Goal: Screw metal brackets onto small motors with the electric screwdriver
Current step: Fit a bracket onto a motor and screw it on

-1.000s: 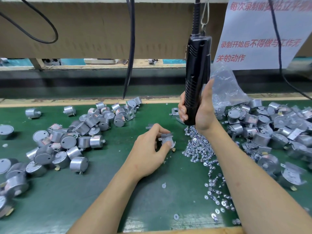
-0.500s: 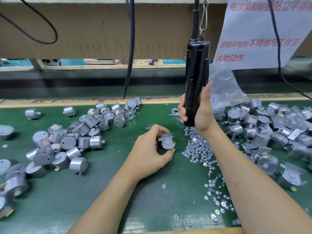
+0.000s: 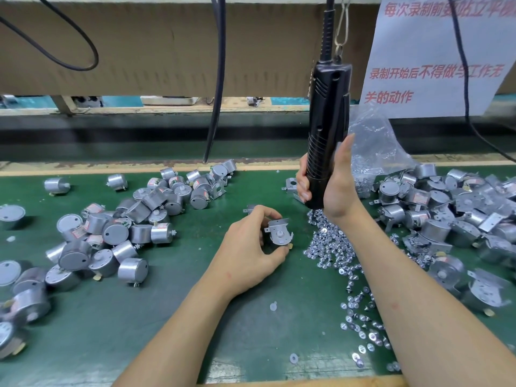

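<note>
Your left hand (image 3: 248, 252) sits low over the green table (image 3: 167, 317), just left of the middle. Its fingers (image 3: 259, 212) and thumb are curled round a small motor (image 3: 279, 233), and a metal bracket lies across the motor's upturned face.

Your right hand (image 3: 335, 188) grips the lower end of the black electric screwdriver (image 3: 326, 121). The fingers are wrapped round its left side and the thumb lies straight up along the barrel. The tool stands almost upright and hangs from a clip and cord above. Its tip is at the far end of a heap of screws (image 3: 329, 247), just right of the motor in your hand. Whether the bit touches them I cannot tell.

Loose motors (image 3: 117, 233) lie piled to the left. More motors with brackets (image 3: 446, 219) are heaped on the right, beside a clear plastic bag (image 3: 374, 146). A paper notice (image 3: 435, 65) with red writing hangs at the far right.
</note>
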The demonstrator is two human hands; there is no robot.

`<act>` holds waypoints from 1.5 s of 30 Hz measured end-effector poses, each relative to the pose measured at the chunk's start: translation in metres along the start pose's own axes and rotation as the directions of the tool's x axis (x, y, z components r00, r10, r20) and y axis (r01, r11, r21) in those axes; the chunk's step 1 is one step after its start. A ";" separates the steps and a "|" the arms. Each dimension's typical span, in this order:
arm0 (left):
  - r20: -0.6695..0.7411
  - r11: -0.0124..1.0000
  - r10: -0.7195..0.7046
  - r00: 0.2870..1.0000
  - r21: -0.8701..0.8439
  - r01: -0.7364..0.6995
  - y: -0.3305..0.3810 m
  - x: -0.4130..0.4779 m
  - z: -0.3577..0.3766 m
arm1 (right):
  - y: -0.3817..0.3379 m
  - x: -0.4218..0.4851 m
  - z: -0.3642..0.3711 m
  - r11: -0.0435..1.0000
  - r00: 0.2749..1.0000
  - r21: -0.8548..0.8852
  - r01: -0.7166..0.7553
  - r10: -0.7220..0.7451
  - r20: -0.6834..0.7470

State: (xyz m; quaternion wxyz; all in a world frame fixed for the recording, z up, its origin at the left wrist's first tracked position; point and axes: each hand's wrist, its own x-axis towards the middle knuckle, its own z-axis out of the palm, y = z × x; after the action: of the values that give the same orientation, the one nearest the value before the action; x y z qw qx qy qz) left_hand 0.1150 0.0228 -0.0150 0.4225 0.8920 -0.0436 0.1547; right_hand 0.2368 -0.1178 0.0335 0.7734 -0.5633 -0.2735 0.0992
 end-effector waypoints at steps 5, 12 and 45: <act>-0.002 1.000 0.007 1.000 0.016 -0.007 0.001 0.000 0.000 | 0.001 -0.001 0.003 1.000 1.000 0.026 -0.003 0.002 0.024; 0.000 0.999 0.012 1.000 0.053 -0.012 0.000 0.000 0.001 | 0.005 -0.002 0.009 1.000 0.998 0.025 -0.018 0.017 0.057; -0.007 0.996 -0.018 1.000 0.093 0.019 -0.003 0.001 -0.001 | -0.011 -0.007 0.020 0.999 0.997 0.055 -0.003 -0.001 0.078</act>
State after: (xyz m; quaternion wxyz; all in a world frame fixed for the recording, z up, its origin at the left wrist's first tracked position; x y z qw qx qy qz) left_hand 0.1160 0.0256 -0.0161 0.3821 0.9106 -0.0269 0.1552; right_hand 0.2191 -0.1087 0.0461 0.7771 -0.5377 -0.3005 0.1291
